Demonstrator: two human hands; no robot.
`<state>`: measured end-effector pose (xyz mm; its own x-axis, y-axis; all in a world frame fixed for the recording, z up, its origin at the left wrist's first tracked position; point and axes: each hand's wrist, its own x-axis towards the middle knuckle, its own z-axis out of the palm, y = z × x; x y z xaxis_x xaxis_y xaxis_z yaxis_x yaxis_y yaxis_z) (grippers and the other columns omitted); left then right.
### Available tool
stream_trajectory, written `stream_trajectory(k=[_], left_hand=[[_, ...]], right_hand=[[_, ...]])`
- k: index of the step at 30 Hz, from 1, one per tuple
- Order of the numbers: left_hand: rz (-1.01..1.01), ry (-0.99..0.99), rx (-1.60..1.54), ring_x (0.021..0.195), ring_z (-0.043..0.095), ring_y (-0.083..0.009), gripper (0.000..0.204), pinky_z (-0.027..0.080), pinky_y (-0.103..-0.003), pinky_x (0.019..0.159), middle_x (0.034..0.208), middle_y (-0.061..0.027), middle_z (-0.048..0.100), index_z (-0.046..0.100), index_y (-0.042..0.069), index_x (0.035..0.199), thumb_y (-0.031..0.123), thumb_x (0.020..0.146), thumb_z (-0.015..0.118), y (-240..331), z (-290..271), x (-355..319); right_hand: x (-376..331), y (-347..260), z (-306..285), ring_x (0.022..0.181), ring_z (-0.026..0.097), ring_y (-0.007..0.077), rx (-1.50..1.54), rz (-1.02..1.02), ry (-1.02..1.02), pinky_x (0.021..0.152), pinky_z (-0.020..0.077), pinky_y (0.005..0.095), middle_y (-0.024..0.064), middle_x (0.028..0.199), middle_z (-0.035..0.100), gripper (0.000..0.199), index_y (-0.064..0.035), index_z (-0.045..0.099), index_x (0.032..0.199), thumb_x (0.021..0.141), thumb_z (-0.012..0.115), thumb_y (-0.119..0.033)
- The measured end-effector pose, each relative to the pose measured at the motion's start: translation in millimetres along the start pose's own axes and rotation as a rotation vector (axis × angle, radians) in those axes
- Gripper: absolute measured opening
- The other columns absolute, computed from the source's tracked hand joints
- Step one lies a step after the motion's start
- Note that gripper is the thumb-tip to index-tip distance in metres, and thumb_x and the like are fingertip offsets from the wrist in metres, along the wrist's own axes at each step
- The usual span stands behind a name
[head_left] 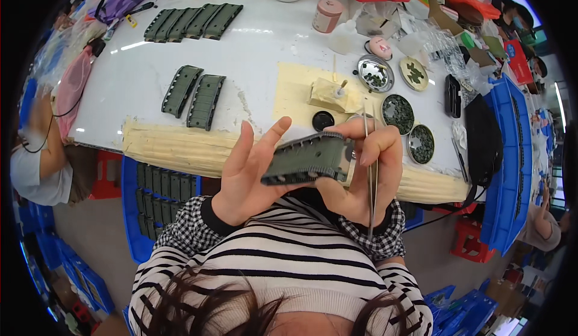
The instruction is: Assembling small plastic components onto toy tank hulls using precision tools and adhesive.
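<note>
A dark green curved plastic piece (304,160) with ribbed edges is held up before my chest. My right hand (361,173) grips its right end between thumb and fingers. Metal tweezers (371,182) run lengthwise through the same hand, tips pointing away from me. My left hand (241,182) is open beside the piece's left end, thumb and forefinger spread; its other fingers are partly hidden behind the piece, so whether they touch it I cannot tell. Two similar green pieces (206,101) lie on the white table ahead to the left, with a row of several more (192,22) farther back.
Small round dishes of dark green bits (397,113) stand at right. Near them a cream-coloured block (335,96) sits on a yellow sheet (292,83). A padded roll (180,149) lines the table's front edge. A blue bin (138,240) of green pieces stands below left.
</note>
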<state>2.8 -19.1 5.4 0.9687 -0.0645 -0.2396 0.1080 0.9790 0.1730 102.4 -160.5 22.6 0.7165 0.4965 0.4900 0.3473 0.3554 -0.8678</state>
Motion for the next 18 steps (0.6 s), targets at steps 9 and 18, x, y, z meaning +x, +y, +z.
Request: stream_trajectory(k=[9, 18], left_hand=[[-0.369, -0.338, 0.635, 0.091, 0.068, -0.0229, 0.045, 0.052, -0.032, 0.087, 0.097, -0.0175, 0.069, 0.051, -0.006, 0.123, 0.011, 0.085, 0.069, 11.7, -22.8, 7.8], [-0.102, -0.155, 0.673, 0.105, 0.063, -0.0258, 0.053, 0.052, -0.035, 0.092, 0.115, -0.0182, 0.062, 0.031, 0.005, 0.141, 0.003, 0.094, 0.055, -0.2, -14.3, 7.8]], right_hand=[[-1.7, -23.2, -65.4, 0.110, 0.056, 0.0263, -0.224, 0.192, 0.063, 0.101, 0.0396, 0.0417, 0.0208, 0.113, 0.057, 0.035, -0.0003, 0.051, 0.104, 0.092, 0.061, -0.031], [36.4, 37.3, -136.0, 0.074, 0.061, 0.0291, -1.243, 0.232, -0.127, 0.063, 0.0470, 0.0396, 0.0106, 0.084, 0.059, 0.011, -0.0042, 0.063, 0.090, 0.080, 0.066, -0.009]])
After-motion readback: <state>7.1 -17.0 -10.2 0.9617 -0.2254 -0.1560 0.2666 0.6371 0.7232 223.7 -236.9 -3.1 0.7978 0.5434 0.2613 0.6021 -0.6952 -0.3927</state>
